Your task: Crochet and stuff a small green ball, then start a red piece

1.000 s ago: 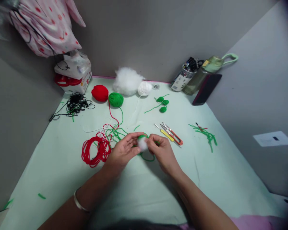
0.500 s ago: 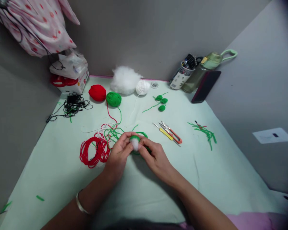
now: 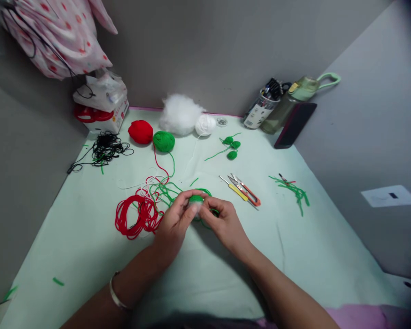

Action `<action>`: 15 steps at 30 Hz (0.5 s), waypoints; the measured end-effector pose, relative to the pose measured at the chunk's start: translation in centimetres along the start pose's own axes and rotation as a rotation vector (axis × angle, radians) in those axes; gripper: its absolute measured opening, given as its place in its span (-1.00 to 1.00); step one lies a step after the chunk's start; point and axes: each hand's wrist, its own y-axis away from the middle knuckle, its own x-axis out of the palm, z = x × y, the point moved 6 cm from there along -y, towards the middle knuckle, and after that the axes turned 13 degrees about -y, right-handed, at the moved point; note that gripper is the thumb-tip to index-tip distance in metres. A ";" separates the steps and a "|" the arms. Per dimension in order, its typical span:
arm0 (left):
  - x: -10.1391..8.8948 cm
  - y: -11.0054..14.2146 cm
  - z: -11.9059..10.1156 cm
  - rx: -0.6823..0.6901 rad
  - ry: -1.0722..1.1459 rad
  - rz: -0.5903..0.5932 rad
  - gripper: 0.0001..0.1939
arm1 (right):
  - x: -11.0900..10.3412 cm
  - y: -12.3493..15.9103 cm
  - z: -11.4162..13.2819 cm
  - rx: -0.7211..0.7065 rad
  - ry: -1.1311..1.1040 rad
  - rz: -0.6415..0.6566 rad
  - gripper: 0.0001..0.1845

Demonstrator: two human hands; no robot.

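Observation:
Between my hands is a small green crocheted piece (image 3: 196, 199) with a tuft of white stuffing (image 3: 195, 209) at its near side. My left hand (image 3: 176, 216) is closed round the piece from the left, its thumb on the white tuft. From the right, my right hand (image 3: 219, 216) pinches at the stuffing with thumb and forefinger; the fingertips partly hide it. Loose green yarn (image 3: 162, 188) lies behind and under the hands. A looped hank of red yarn (image 3: 133, 218) sits just left of my left hand.
Yellow-handled crochet hook (image 3: 237, 191) and orange thread snips (image 3: 250, 192) lie right of my hands. Behind stand red (image 3: 140, 132), green (image 3: 163, 141) and white yarn balls (image 3: 204, 125), a stuffing heap (image 3: 181, 114), and green crocheted pieces (image 3: 232, 155). Black cord (image 3: 108, 148) tangles at left.
The white tuft now shows less beyond the green piece, and my left thumb has moved over it. My right fingertips are still at the stuffing. The view has shifted slightly.

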 end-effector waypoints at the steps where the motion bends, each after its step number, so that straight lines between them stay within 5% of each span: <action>1: 0.0 -0.1 0.1 -0.011 0.019 0.001 -0.76 | 0.1 0.1 0.0 -0.020 0.032 0.000 -0.59; 6: -0.6 -0.4 0.3 -0.035 0.017 -0.056 -0.80 | 0.9 0.6 0.6 -0.151 0.224 0.113 -0.71; 15: -0.9 -0.2 0.5 -0.037 0.013 -0.075 -0.80 | 1.1 0.9 1.2 -0.085 0.126 0.157 -0.76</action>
